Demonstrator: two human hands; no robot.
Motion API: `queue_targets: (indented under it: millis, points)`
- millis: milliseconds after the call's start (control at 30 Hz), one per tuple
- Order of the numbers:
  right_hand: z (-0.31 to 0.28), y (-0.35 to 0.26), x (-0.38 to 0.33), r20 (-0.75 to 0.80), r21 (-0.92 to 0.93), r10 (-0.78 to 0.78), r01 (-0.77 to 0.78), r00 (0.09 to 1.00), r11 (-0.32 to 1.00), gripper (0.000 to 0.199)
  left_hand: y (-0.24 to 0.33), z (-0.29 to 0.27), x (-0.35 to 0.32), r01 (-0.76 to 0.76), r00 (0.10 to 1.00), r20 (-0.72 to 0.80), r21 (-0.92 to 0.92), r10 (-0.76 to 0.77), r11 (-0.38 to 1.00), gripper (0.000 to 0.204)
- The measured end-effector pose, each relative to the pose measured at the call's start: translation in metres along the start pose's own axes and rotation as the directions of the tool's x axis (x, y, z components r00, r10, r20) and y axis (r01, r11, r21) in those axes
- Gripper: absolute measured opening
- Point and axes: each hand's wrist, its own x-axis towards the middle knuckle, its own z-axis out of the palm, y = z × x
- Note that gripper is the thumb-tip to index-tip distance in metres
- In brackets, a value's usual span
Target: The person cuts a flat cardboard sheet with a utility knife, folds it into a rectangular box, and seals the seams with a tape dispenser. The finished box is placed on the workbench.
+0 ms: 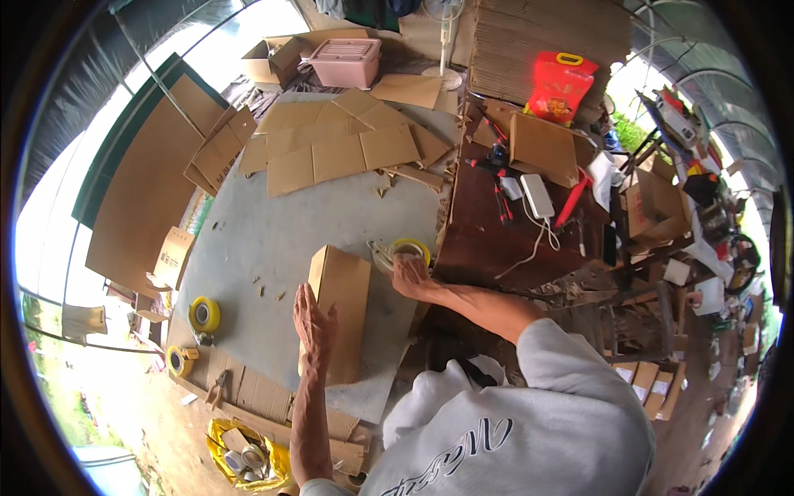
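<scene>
A closed, long brown cardboard box (pixel 346 306) stands on the grey tabletop in front of me. My left hand (pixel 316 324) rests along the box's left side, its fingers stretched out and holding nothing. To the right of the box, near the table's edge, my right hand (pixel 411 278) is closed on a roll of tape (pixel 411 245) with a yellow rim. A pale, thin piece sticks out from the roll's left side; what it is I cannot make out. The fingertips of my right hand are partly hidden.
Flattened cardboard sheets (pixel 343 153) cover the table's far end. Two yellow tape rolls, one a larger roll (pixel 204 314), sit at the left edge. Pliers (pixel 218 388) lie near cardboard strips. A brown side table (pixel 488 223) holds tools, a white power strip (pixel 537 197) and a box.
</scene>
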Motion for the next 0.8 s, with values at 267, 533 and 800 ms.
queue_targets:
  millis: [267,533,800]
  points:
    - [0.002,0.075,0.068,-0.013,0.059,-0.163,0.163,0.987,0.985,0.039,0.017,0.027,0.048,0.343,0.882,0.338,0.019,-0.329,0.939,0.059]
    - [-0.138,0.247,0.031,-0.598,-0.008,0.275,-0.349,0.753,0.937,0.029,0.002,-0.008,-0.017,0.356,0.836,0.389,0.150,-0.386,0.922,0.057]
    - [-0.120,0.353,0.032,-0.274,0.070,0.517,-0.519,0.811,0.852,0.061,0.015,0.002,0.017,0.416,0.831,0.381,0.058,-0.405,0.907,0.050]
